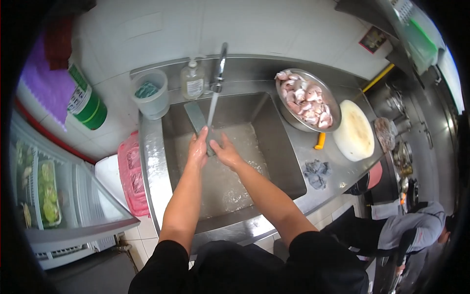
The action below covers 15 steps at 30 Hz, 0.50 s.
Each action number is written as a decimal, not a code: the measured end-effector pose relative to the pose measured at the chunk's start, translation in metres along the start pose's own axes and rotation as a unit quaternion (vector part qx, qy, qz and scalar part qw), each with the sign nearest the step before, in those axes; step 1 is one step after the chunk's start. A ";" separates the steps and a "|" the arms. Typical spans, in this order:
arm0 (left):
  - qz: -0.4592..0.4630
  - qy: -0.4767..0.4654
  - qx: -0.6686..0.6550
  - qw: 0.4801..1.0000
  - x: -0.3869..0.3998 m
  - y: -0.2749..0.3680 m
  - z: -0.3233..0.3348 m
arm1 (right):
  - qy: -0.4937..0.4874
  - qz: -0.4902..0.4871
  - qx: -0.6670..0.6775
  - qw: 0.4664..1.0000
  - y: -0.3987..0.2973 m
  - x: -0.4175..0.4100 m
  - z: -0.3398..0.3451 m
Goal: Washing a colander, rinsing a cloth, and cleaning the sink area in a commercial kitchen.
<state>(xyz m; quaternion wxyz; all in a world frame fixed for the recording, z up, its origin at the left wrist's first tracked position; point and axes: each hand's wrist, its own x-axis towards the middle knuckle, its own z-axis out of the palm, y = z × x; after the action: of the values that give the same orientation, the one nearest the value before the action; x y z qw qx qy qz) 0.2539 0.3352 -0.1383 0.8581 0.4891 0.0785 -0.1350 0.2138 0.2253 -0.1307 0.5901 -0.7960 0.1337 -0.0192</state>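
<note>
Water runs from the chrome faucet [221,66] into a steel sink [284,154] holding cloudy water. Under the stream, my left hand [199,149] is around a long grey-green rectangular block [195,113], which looks like a whetstone. The block slants, its far end near the sink's back left corner. Close on the right is my right hand [227,152], wet, with its fingers apart and its thumb by the block's near end. Whether that thumb touches the block is hard to see.
Right of the sink stand a steel bowl of raw meat pieces [304,99], a yellow handle [320,141], a grey cloth [317,174] and a round white board [354,130]. A soap bottle [193,82] and plastic tub [150,95] stand behind. A person [413,228] works at right.
</note>
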 end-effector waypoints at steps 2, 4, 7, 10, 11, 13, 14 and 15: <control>-0.063 -0.007 -0.096 0.993 0.002 -0.004 -0.004 | -0.030 0.117 0.063 0.991 0.003 -0.016 -0.007; -0.069 -0.028 -0.113 0.991 -0.003 -0.024 -0.001 | -0.141 0.151 0.178 0.962 0.017 -0.020 -0.028; -0.096 -0.061 -0.228 0.967 -0.014 -0.048 0.002 | -0.053 0.049 0.043 0.996 0.046 -0.032 -0.052; -0.163 0.081 -0.225 0.957 0.001 -0.056 -0.047 | -0.091 -0.026 -0.163 0.982 0.031 -0.055 -0.062; -0.163 0.082 -0.218 0.959 0.002 -0.065 -0.050 | -0.081 -0.026 -0.164 0.983 0.026 -0.060 -0.075; -0.225 0.112 -0.129 0.959 -0.003 -0.078 -0.036 | -0.062 -0.077 -0.230 0.968 0.018 -0.070 -0.112; -0.254 0.121 -0.048 0.958 -0.006 -0.084 -0.036 | -0.052 -0.077 -0.232 0.968 0.012 -0.073 -0.131; -0.264 0.106 0.007 0.959 -0.007 -0.096 -0.045 | -0.069 -0.118 -0.281 0.950 0.001 -0.077 -0.150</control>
<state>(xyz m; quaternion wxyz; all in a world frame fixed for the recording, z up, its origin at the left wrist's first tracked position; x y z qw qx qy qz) 0.2177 0.3288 -0.2377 0.7750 0.4687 0.2943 -0.3052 0.1110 0.1032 -0.0765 0.3438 -0.9390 -0.0022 0.0050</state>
